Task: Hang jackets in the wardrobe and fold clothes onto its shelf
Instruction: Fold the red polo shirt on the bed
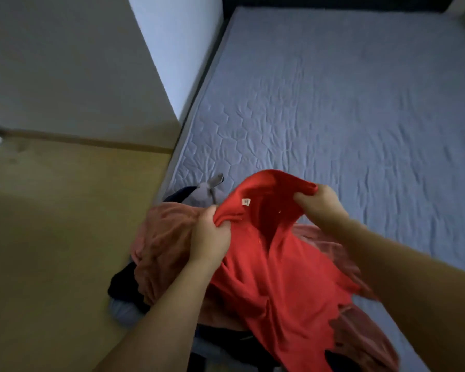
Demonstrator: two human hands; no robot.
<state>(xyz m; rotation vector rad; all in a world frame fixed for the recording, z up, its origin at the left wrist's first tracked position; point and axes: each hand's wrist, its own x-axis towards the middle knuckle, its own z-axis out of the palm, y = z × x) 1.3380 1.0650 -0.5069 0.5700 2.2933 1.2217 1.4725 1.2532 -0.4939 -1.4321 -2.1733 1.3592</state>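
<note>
Both hands pinch the collar of a bright red cotton shirt (274, 264): the left hand (210, 237) bunches its left side, the right hand (320, 204) holds its right side. It hangs above a pile of pink and dark clothes (159, 251) on the edge of a pale blue quilted mattress (346, 103).
</note>
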